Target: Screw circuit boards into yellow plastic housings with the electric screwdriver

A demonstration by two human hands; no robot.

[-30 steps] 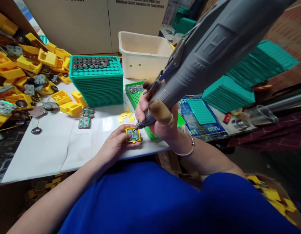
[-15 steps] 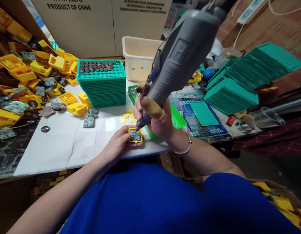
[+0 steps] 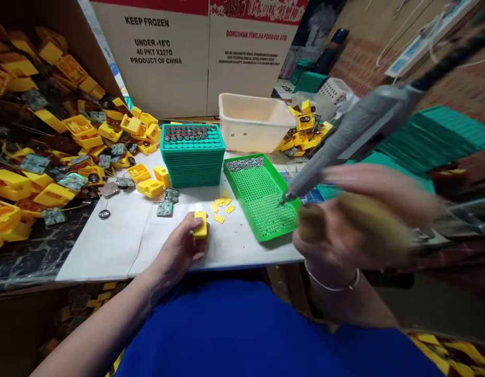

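Note:
My left hand (image 3: 184, 236) is closed on a small yellow plastic case (image 3: 200, 225), thumb on its smooth face, just above the white work surface. The circuit board seen in it earlier is hidden now. My right hand (image 3: 352, 225), with brown finger cots, is smeared by motion; its fingers look apart, and none wraps round the tool. Just above and beyond it slants a grey electric screwdriver (image 3: 332, 146), its tip over the green perforated tray (image 3: 261, 230). Whether the hand still touches the tool is hard to see. Small metal screws (image 3: 246, 164) lie in the tray's far end.
Small yellow pieces (image 3: 220, 219) lie between case and tray. A stack of teal trays (image 3: 193, 165) bearing round parts stands behind, beside a white tub (image 3: 258, 123). Yellow housings (image 3: 81, 128) with boards and wires heap at left. More teal trays (image 3: 434, 139) stand at right.
The screwdriver has left the case and swung right, its tip over the tray. My right hand has moved right and come off its grip. The case has been turned, showing a smooth face.

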